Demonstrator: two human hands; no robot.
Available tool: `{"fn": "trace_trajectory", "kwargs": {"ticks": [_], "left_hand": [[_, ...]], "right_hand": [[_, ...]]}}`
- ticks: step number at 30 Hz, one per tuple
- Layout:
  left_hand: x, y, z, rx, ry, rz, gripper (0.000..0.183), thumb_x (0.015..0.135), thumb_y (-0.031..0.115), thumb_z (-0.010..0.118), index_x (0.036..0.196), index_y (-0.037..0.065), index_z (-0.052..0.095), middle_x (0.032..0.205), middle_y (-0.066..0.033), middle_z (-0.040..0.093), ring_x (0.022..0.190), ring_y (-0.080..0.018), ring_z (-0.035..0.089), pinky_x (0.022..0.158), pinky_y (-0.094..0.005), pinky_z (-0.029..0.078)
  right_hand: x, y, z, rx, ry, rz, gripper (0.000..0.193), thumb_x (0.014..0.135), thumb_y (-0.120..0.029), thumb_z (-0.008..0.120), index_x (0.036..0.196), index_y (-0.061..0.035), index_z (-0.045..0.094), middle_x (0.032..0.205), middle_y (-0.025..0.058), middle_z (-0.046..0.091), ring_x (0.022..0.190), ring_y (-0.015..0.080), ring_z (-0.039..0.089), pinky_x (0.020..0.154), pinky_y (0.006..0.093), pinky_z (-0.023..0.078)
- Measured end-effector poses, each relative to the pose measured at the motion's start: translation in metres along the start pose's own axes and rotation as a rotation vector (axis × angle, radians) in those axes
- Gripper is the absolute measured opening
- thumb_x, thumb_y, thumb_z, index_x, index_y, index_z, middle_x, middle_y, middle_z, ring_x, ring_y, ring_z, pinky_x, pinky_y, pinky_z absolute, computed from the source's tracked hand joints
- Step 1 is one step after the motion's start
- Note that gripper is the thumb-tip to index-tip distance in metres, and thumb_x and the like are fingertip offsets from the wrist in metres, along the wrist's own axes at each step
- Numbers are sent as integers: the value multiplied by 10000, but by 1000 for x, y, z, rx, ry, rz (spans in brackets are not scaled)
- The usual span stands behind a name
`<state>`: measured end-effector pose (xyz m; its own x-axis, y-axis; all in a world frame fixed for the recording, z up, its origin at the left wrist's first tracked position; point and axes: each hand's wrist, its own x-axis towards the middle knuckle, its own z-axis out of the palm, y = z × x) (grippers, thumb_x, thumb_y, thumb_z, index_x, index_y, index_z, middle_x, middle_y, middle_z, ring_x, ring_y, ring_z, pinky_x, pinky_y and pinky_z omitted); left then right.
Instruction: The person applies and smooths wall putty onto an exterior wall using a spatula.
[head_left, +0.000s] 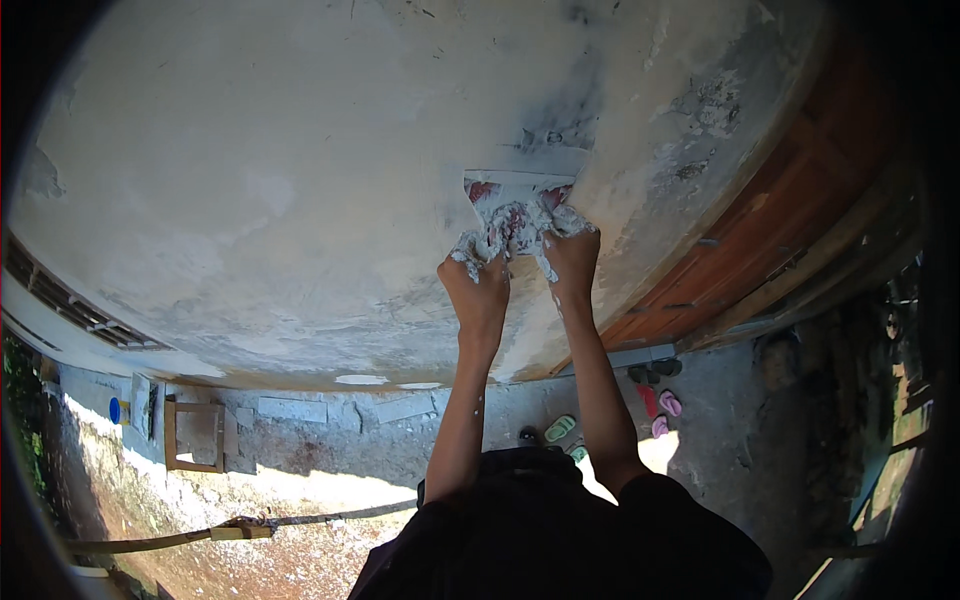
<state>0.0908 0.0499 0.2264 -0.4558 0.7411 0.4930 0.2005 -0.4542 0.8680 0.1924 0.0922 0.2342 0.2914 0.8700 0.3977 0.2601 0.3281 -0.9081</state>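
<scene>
In front of me a pale, patchy wall [300, 180] carries grey smears and dark stains. Against it lies a wide putty scraper [520, 180] with a pale straight far edge and reddish patches, thickly coated in wet white putty. My left hand [477, 268] is closed on its near left side, with putty over the fingers. On the near right side, my right hand [573, 255] grips it too, equally smeared. A lump of putty [513, 228] sits between the two hands and hides part of the scraper. Both arms reach forward and up from below.
A reddish-brown wooden door [740, 225] borders the wall at right, and a barred window [80, 305] at left. Below are green sandals [560, 428], pink sandals [669, 403], a wooden frame [195, 437], a blue container [117, 410] and a long pole [150, 543].
</scene>
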Motion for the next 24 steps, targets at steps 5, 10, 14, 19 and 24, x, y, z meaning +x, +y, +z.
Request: {"fn": "trace_trajectory", "kwargs": {"ticks": [5,10,14,19,24], "left_hand": [[-26,-50,-17,180,5,-107,143,646,-12,610,754,-57,527,723,-183,525,701,-220,516,595,-322,414],[-69,-95,-52,588,-343,150,322,804,54,413,1096,97,541,1077,-78,544,1078,-251,409,968,-449,97],[-79,-72,-42,382,-414,19,313,847,56,375,1128,81,512,1125,-93,521,1083,-220,427,980,-378,163],[-65,-79,-58,145,-708,-170,311,871,97,365,1158,84,486,1158,-116,493,1054,-213,442,912,-308,315],[-61,-75,-83,150,-655,41,290,868,145,358,1093,87,533,1008,-83,572,943,-251,500,851,-357,343]], "right_hand": [[-23,40,7,3,22,151,218,624,66,587,834,107,544,766,114,601,671,133,534,653,257,420],[-87,19,-7,862,-60,194,347,732,-44,582,1060,31,497,1054,131,533,976,198,511,837,304,399],[-124,18,0,563,-1,-37,404,722,-21,516,1121,14,459,1163,143,450,1076,240,430,911,335,336],[-117,21,-3,-21,269,-384,404,636,43,469,1038,50,499,1048,182,502,970,331,477,865,364,360],[-59,-14,-10,-305,436,-425,440,621,-20,574,1051,27,494,1012,230,490,932,387,488,766,443,408]]}}
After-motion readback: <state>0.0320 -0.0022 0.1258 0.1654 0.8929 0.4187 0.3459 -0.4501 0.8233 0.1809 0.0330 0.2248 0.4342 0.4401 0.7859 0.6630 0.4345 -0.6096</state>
